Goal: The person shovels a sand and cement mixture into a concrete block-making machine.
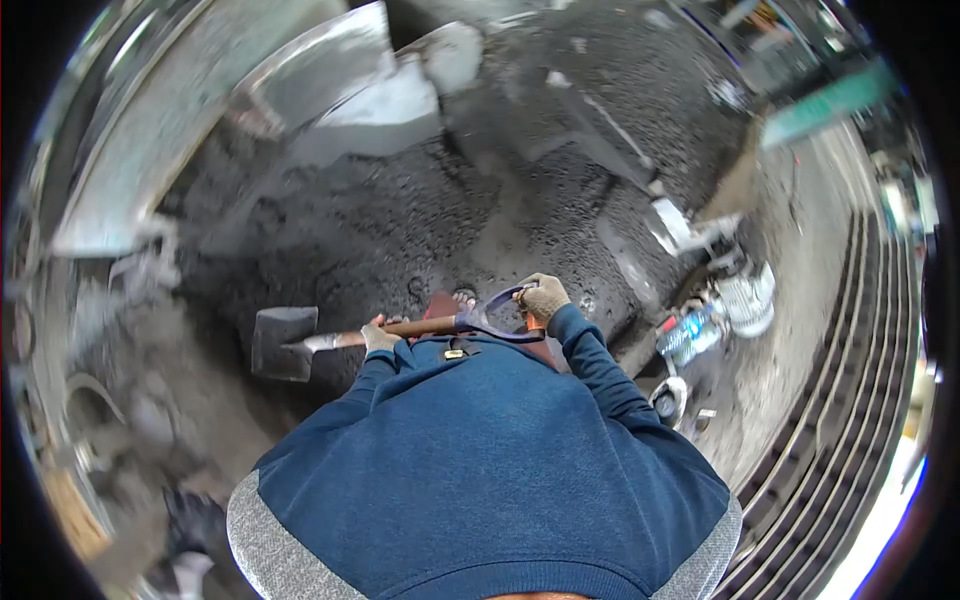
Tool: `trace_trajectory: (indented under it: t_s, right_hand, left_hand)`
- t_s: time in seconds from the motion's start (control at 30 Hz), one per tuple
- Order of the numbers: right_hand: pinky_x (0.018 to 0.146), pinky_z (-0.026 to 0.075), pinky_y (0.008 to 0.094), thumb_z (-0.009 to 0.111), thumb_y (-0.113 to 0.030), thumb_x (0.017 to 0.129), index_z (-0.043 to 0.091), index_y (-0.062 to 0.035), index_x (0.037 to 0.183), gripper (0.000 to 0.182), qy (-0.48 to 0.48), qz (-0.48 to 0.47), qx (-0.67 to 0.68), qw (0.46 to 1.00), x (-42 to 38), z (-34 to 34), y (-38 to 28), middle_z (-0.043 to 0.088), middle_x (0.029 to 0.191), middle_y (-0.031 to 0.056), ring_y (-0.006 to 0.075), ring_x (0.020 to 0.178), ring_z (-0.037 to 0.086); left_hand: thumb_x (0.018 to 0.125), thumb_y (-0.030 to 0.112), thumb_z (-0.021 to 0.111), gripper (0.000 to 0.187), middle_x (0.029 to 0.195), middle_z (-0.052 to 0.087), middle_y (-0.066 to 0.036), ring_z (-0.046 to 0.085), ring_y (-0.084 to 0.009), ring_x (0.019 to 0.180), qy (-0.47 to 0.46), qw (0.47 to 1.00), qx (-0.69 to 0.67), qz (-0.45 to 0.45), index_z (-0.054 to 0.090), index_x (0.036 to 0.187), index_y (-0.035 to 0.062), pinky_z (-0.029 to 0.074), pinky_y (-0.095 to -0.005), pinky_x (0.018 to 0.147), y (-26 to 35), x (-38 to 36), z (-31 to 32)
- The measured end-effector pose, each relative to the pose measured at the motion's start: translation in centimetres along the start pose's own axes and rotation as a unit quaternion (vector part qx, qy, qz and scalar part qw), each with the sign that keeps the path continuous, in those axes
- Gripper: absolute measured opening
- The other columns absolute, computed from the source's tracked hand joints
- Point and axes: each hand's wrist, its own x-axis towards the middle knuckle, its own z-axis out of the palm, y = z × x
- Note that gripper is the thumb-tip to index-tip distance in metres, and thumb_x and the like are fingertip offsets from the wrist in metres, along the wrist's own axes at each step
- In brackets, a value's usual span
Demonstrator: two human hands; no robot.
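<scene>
Uneven dark ground [330, 230] underfoot, gritty and damp-looking; right up close, across the front of the blue top [500, 450], a shovel [416, 328] held sideways in both hands; left hand [380, 338] wrapped round the wooden shaft [438, 326], low down near the metal socket; right hand [543, 299], in a knitted-looking glove, closed on the end grip of the looped handle [474, 318]; blade [285, 355] out to the left, broad and flat, hard to tell whether touching the ground or just above; stiff throughout by the look of it, probably heavier at the blade end, perhaps a little slippery with grit; best held much like this, one hand low on the wood for the weight, the other at the end grip for the turning; toes [464, 298] just beyond; off to the right, a plastic bottle [688, 335] beside a pale blurred bundle [748, 300]; farther out, pale sheets [330, 70] ahead on the left, a green panel [830, 105] ahead on the right.
</scene>
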Motion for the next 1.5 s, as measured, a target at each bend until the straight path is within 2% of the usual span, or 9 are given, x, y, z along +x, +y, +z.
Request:
trace_trajectory:
  t_s: [0.27,0.53,0.6,0.67,0.87,1.0,1.1,1.27,1.5]
  right_hand:
    - [0.056,0.051,0.0307,0.073,-0.016,0.086,0.065,0.0012,0.085,0.019,-0.28,-0.205,-0.252,0.903,-0.7,-2.1,2.0,0.063,0.069,0.0061,0.0135,0.061,0.061]
    - [0.058,0.055,0.0361,0.053,-0.049,0.098,0.065,-0.0014,0.102,0.049,-0.521,0.172,0.165,0.82,-13.2,2.1,-0.4,0.065,0.072,0.0083,0.0218,0.058,0.064]
    - [0.058,0.056,0.0413,0.056,-0.053,0.095,0.062,-0.0014,0.109,0.054,-0.499,0.179,0.069,0.845,-12.3,4.9,2.6,0.068,0.084,0.0138,0.0266,0.068,0.067]
    - [0.059,0.056,0.0434,0.058,-0.055,0.093,0.061,-0.0015,0.112,0.057,-0.476,0.198,-0.001,0.857,-11.3,8.8,6.5,0.069,0.091,0.0162,0.0283,0.074,0.067]
    - [0.078,0.053,0.0386,0.066,-0.023,0.087,0.06,-0.0094,0.098,0.018,-0.562,0.378,0.132,0.723,-7.4,18.6,11.4,0.066,0.094,0.0062,0.0265,0.081,0.064]
    - [0.069,0.054,0.0472,0.063,-0.007,0.079,0.051,-0.0227,0.085,0.021,-0.225,0.218,0.258,0.914,-4.1,21.0,12.5,0.054,0.077,-0.0007,0.0215,0.069,0.057]
    - [0.065,0.055,0.0406,0.061,-0.01,0.081,0.052,-0.0195,0.084,0.014,-0.156,0.141,0.274,0.938,-5.7,23.5,8.0,0.055,0.076,-0.0002,0.0207,0.068,0.058]
    - [0.062,0.054,0.0396,0.06,-0.009,0.08,0.052,-0.0142,0.082,0.01,-0.196,0.062,0.264,0.942,-7.6,31.5,5.9,0.055,0.075,0.0025,0.0239,0.066,0.057]
    - [0.061,0.053,0.0509,0.048,-0.036,0.094,0.053,-0.0127,0.081,0.028,-0.224,0.175,0.006,0.959,-8.2,47.0,19.9,0.061,0.073,0.0119,0.0321,0.061,0.06]
  left_hand:
    - [0.079,0.018,0.063,0.015,0.064,0.052,-0.004,0.054,-0.0253,0.058,-0.033,0.974,-0.214,0.067,0.049,0.075,0.0134,0.053,-0.0508,0.069,-7.0,-11.1,-11.0]
    - [0.087,0.025,0.058,0.017,0.065,0.052,-0.005,0.055,-0.0258,0.059,-0.079,0.988,-0.107,0.08,0.052,0.076,0.0133,0.05,-0.0407,0.057,-8.4,-11.0,-23.9]
    - [0.089,0.028,0.059,0.022,0.07,0.055,-0.005,0.059,-0.0249,0.063,-0.177,0.963,-0.168,-0.114,0.052,0.076,0.0123,0.053,-0.0421,0.06,-7.9,-22.8,-18.4]
    - [0.089,0.033,0.064,0.026,0.075,0.058,-0.006,0.062,-0.0242,0.069,-0.164,0.979,-0.033,0.118,0.053,0.081,0.011,0.055,-0.0425,0.063,-10.9,-24.3,-18.4]
    - [0.098,0.033,0.057,0.029,0.089,0.069,-0.011,0.066,-0.0212,0.071,-0.217,0.956,0.192,0.04,0.062,0.115,0.0088,0.056,-0.0352,0.063,-11.0,-30.0,-16.9]
    - [0.098,0.059,0.043,0.066,0.106,0.066,-0.02,0.066,-0.03,0.09,-0.445,0.867,-0.003,0.222,0.062,0.114,-0.0023,0.055,-0.0414,0.079,-4.8,-32.8,-31.7]
    - [0.088,0.078,0.039,0.082,0.1,0.067,-0.012,0.061,-0.0251,0.098,-0.328,0.902,-0.068,0.272,0.062,0.105,0.0016,0.046,-0.0445,0.092,-0.5,-41.8,-37.3]
    - [0.087,0.023,0.062,0.03,0.086,0.065,-0.01,0.065,-0.0219,0.073,-0.17,0.923,-0.023,0.343,0.06,0.106,-0.0001,0.053,-0.0348,0.071,2.0,-43.7,-40.2]
    - [0.092,0.052,0.058,0.038,0.076,0.056,0.0,0.056,-0.0159,0.068,0.056,0.92,-0.352,0.162,0.06,0.09,0.0134,0.047,-0.0322,0.057,-7.9,-29.0,-52.9]
